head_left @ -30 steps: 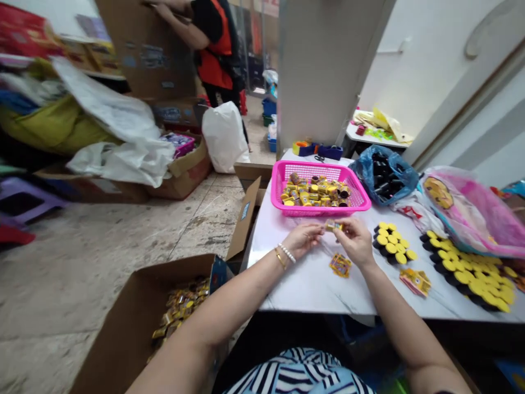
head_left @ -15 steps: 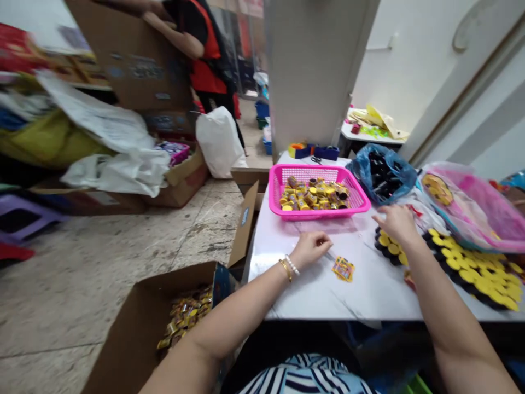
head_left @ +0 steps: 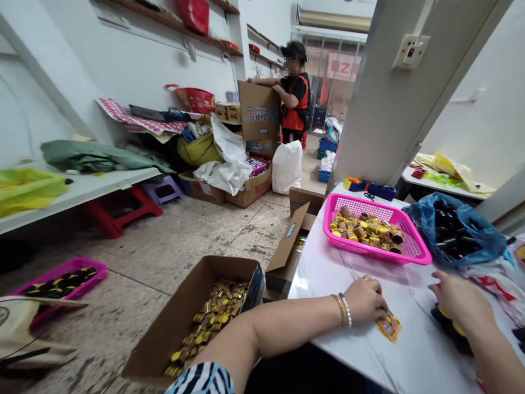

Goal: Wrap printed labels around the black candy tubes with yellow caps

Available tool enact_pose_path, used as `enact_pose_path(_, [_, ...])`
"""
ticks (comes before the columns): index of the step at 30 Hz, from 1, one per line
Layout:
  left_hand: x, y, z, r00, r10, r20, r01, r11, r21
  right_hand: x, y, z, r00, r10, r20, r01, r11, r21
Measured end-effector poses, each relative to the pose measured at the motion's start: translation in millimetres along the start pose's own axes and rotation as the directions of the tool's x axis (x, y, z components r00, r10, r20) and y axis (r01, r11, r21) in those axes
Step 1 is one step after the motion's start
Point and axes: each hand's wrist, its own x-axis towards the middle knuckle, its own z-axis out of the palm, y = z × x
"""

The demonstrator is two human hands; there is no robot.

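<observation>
My left hand (head_left: 364,300), with a gold bangle and a white bead bracelet at the wrist, rests on the white table. Its fingers are curled and pinch at the upper corner of a small stack of yellow printed labels (head_left: 389,328). My right hand (head_left: 461,300) hovers at the right, thumb out and apart from the fingers, holding nothing that I can see. Beneath it lie black-and-yellow round caps (head_left: 453,331), partly covered by the hand. Beyond both hands, a pink basket (head_left: 369,256) holds many small yellow-and-brown jars (head_left: 365,227).
A blue plastic bag (head_left: 494,241) of black pieces stands right of the basket. Scissors (head_left: 369,196) lie behind it. On the floor at my left is an open carton (head_left: 164,323) of similar jars. A person (head_left: 296,98) handles a large cardboard box (head_left: 259,112) farther back.
My view has swung left, showing more of the room. My left hand has moved onto the labels. My right hand is now above the caps, thumb still apart.
</observation>
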Motion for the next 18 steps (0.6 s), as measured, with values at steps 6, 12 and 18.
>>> enact_pose_path(6, [9,2,9.2,1.000,-0.002,0.018,0.000,0.995,0.098,-78,-74,2,0.987,-0.092,0.131,0.084,0.994,0.067])
enact_pose_path(12, [-3,20,-18.8,0.980,-0.159,-0.120,0.147,0.984,-0.102,-100,-105,-12,0.994,-0.040,-0.102,0.053,0.991,0.126])
enact_pose_path(18, [-12,23,-58.3,0.884,-0.287,-0.369,0.158,0.926,-0.342,-133,-124,-26,0.931,0.198,-0.308,0.104,0.665,0.739])
